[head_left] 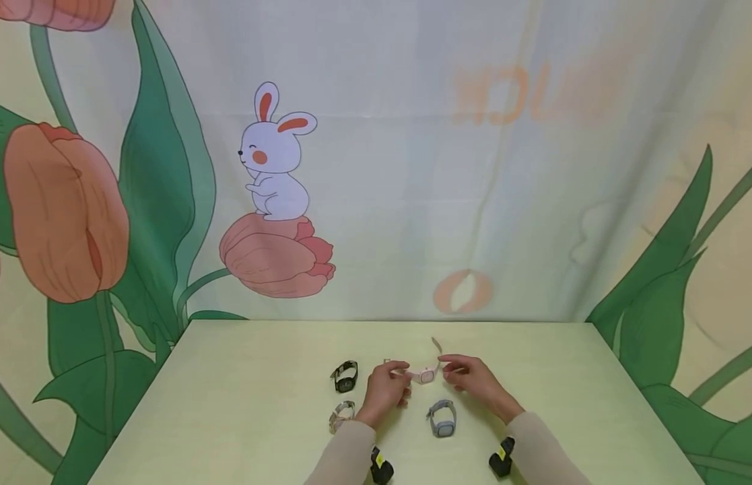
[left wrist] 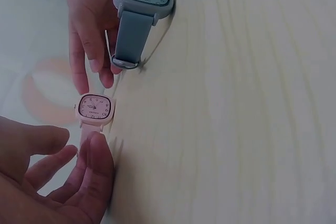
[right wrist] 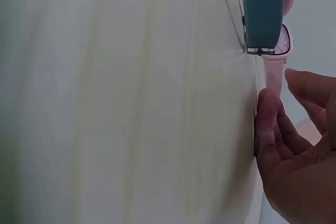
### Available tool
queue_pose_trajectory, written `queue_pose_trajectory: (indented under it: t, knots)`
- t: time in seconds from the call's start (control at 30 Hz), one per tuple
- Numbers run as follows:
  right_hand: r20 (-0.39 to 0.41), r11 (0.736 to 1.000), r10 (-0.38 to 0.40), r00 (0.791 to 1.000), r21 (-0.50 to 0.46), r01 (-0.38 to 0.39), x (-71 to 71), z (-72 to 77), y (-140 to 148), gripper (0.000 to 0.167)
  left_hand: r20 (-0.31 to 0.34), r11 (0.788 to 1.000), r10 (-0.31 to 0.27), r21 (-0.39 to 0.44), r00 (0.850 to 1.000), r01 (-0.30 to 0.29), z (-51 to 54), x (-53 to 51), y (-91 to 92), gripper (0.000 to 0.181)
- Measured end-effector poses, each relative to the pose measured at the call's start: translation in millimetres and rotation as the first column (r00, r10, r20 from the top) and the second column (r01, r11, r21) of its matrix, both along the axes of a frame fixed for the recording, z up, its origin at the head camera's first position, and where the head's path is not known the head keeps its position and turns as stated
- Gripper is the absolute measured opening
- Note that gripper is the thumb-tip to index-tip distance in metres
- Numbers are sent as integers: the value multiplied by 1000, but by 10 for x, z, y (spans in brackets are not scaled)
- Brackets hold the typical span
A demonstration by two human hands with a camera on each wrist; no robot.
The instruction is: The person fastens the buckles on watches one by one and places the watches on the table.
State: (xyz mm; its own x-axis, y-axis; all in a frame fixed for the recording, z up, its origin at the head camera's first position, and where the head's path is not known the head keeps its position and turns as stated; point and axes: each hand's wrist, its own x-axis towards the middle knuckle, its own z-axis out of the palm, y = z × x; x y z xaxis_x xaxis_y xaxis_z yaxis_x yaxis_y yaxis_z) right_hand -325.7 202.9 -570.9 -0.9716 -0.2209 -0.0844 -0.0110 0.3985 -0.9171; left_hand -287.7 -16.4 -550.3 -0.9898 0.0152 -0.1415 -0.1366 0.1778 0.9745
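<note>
A pink wristwatch (head_left: pixel 427 376) with a squarish dial lies on the table between the two hands, its straps spread to either side. At one strap are the fingertips of my left hand (head_left: pixel 386 391), with a gap between thumb and fingers in the left wrist view. My right hand (head_left: pixel 476 381) is at the other strap, which curves upward; in the right wrist view its thumb and fingers stand apart near the pink strap (right wrist: pixel 274 73). Nearer the person, a grey-blue watch (head_left: pixel 443 427) stands with its strap looped; it partly covers the pink dial in the right wrist view.
Left of the hands are a black watch (head_left: pixel 346 382) and, closer to the left sleeve, a beige-toned watch (head_left: pixel 341 415). Black devices with yellow labels (head_left: pixel 382 466) sit beside both sleeves. A printed curtain (head_left: pixel 382 202) hangs behind the pale table (head_left: pixel 230 404).
</note>
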Motion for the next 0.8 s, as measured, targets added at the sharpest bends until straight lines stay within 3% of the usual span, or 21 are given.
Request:
queue_pose_trajectory:
  t: [0.33, 0.43, 0.57, 0.67, 0.8]
  knots:
    - [-24, 995, 36, 999, 94, -34, -20, 2, -30, 24, 11, 995, 6, -99, 1000, -5, 43, 17, 20, 15]
    - [-49, 990, 85, 995, 118, -79, -26, -17, -21, 30, 13, 994, 2, -110, 1000, 0, 34, 25, 19, 14]
    - [-121, 955, 216, 969, 233, -183, -44, -41, -19, 40, 0, 994, -11, -111, 1000, 10, 17, 25, 17, 14]
    - [-170, 929, 267, 948, 305, -207, -55, -43, -30, 34, -11, 994, -13, -107, 1000, 12, 17, 18, 19, 14]
    - [-180, 945, 205, 962, 294, -146, -54, -32, -38, 22, -20, 993, -15, -114, 1000, 13, 33, 13, 16, 14]
